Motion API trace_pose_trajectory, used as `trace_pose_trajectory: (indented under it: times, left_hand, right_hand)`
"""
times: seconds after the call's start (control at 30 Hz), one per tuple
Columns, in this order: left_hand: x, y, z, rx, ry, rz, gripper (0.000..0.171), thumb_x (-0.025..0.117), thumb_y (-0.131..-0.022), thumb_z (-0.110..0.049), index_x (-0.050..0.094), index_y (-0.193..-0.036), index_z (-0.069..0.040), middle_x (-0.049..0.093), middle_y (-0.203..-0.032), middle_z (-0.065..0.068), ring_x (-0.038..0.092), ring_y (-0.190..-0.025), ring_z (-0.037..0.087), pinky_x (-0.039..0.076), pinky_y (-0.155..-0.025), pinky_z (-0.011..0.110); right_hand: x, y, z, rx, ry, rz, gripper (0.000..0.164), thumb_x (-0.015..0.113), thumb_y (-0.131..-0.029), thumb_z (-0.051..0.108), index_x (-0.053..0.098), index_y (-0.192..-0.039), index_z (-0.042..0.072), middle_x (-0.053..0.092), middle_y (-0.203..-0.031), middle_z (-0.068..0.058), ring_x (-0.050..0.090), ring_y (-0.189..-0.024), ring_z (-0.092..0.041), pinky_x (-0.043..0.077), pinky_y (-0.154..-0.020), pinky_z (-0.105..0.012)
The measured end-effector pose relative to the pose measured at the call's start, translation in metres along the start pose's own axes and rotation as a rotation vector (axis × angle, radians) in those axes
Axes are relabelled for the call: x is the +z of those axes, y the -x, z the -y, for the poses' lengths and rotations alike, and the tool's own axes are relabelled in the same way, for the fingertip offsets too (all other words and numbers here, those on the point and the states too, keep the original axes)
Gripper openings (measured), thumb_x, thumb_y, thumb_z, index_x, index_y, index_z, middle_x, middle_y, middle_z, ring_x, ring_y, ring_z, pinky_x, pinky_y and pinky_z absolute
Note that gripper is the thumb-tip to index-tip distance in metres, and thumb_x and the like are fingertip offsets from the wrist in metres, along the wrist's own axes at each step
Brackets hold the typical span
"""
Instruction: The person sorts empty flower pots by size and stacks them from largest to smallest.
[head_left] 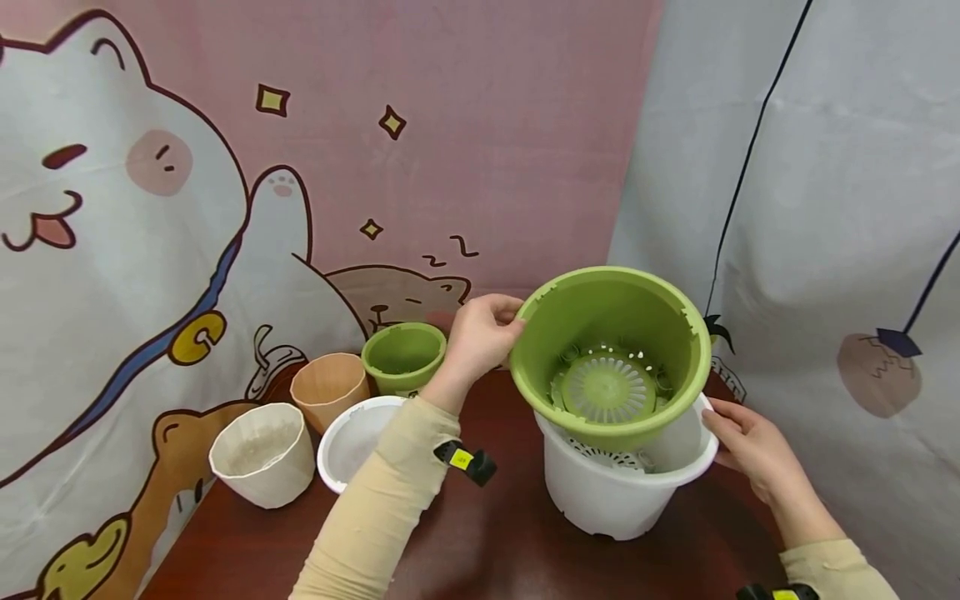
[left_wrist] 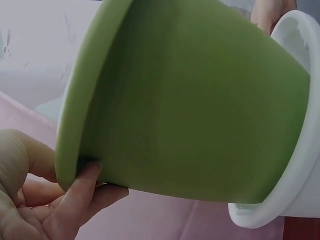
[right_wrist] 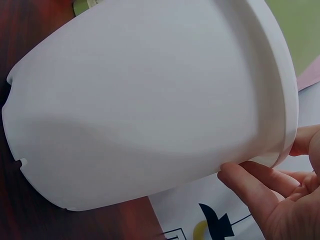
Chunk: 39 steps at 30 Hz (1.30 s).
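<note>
A large green plastic flowerpot [head_left: 540,392] with a slotted bottom is tilted over a large white flowerpot [head_left: 600,500], its base partly inside the white rim. My left hand [head_left: 482,337] pinches the green pot's rim at its left side; in the left wrist view the fingers [left_wrist: 82,187] curl under the rim. My right hand [head_left: 753,446] grips the white pot's rim on the right, with fingers [right_wrist: 245,182] under the lip in the right wrist view. The white pot stands on the dark red table, and slots show in its bottom.
On the left of the table [head_left: 495,533] stand a cream faceted pot [head_left: 273,479], a peach pot [head_left: 330,392], a smaller green pot [head_left: 405,354] and a white round pot [head_left: 356,433], partly hidden by the left sleeve. A printed cloth [head_left: 525,150] hangs behind.
</note>
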<state>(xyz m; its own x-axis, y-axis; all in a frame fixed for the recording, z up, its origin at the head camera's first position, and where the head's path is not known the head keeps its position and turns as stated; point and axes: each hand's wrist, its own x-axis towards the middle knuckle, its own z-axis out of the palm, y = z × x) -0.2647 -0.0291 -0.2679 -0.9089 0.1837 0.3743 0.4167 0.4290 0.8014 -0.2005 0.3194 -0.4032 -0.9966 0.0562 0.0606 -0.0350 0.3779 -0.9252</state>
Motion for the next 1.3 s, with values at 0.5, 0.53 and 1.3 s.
trace_pose_trajectory:
  times: [0.5,0.53,1.3]
  left_hand:
    - [0.033,0.003,0.018,-0.087,-0.038,0.073,0.02,0.061,-0.085,-0.01,0.069,-0.102,-0.009,0.067,-0.082,0.0,0.061,-0.052,0.009,0.05,-0.045,0.025]
    - [0.035,0.003,0.02,-0.095,-0.029,0.075,0.02,0.06,-0.085,-0.01,0.069,-0.103,-0.008,0.067,-0.082,0.001,0.061,-0.051,0.009,0.05,-0.044,0.026]
    - [0.079,0.002,0.05,-0.149,-0.187,0.085,0.017,0.06,-0.08,-0.009,0.071,-0.093,-0.009,0.066,-0.076,-0.001,0.056,-0.045,0.007,0.046,-0.04,0.021]
  right_hand:
    - [0.002,0.001,0.0,-0.007,-0.019,-0.003,0.066,0.046,-0.096,0.034,0.028,-0.134,-0.017,0.058,-0.098,0.01,0.061,-0.078,-0.002,0.054,-0.067,-0.029]
    - [0.002,0.001,-0.001,-0.007,-0.018,-0.004,0.065,0.046,-0.096,0.034,0.028,-0.134,-0.017,0.058,-0.099,0.01,0.061,-0.078,-0.002,0.054,-0.067,-0.029]
    - [0.006,0.002,0.0,0.016,0.067,-0.041,0.064,0.042,-0.097,0.037,0.032,-0.134,-0.014,0.054,-0.112,-0.019,0.059,-0.076,-0.002,0.054,-0.065,-0.029]
